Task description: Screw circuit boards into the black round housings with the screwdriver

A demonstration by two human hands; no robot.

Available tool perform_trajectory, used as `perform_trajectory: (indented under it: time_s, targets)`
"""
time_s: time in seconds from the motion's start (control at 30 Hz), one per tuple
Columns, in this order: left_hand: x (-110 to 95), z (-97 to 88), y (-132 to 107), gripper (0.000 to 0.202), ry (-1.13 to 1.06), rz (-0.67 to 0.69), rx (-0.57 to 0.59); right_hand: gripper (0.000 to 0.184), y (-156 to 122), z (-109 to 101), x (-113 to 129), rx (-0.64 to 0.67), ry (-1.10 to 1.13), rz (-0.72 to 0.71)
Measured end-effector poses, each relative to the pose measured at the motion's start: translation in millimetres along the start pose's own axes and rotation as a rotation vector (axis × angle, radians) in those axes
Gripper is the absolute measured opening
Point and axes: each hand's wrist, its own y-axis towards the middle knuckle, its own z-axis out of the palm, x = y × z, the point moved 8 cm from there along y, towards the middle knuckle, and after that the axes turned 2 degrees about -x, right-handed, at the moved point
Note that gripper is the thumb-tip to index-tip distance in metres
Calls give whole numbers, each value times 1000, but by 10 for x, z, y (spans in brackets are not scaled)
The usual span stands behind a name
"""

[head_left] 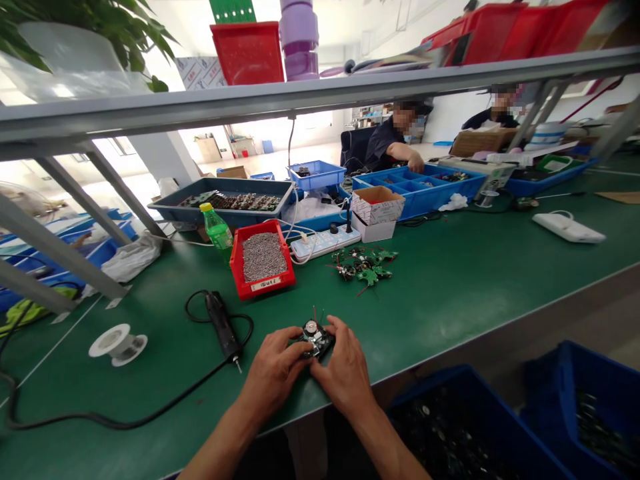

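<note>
Close to the table's front edge, my left hand [279, 361] and my right hand [345, 360] grip a small dark electronic assembly [320, 340] from both sides. It carries a round silver part and a circuit board, and thin wires stick up from it. My left fingers reach over its near side; my right fingers curl round its right edge. Left of my hands lies a black electric screwdriver [223, 328], its bit toward me. Beyond the assembly sits a red bin [264, 288] full of small metal screws. Several green circuit boards with wires [369, 265] lie to its right.
A solder wire spool [118, 344] and a black cable [150, 423] lie at left. Farther back are a green bottle [217, 230], a white power strip [326, 243], a cardboard box [377, 205] and blue trays [420, 200]. Blue crates [470, 383] stand below the front edge. Two people sit opposite.
</note>
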Motion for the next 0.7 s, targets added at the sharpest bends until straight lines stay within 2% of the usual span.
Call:
perform_trajectory:
  time_s: [0.3,0.57,0.7]
  targets:
    - [5,28,49,16,55,12,93,69,-10,2,23,7,34,-25]
    - [-72,-5,82,14,82,10,-54,68,-16,-10,10,11,88,-29]
    - [-25,12,64,14,24,-13,-73,68,-11,-2,13,24,113,-30]
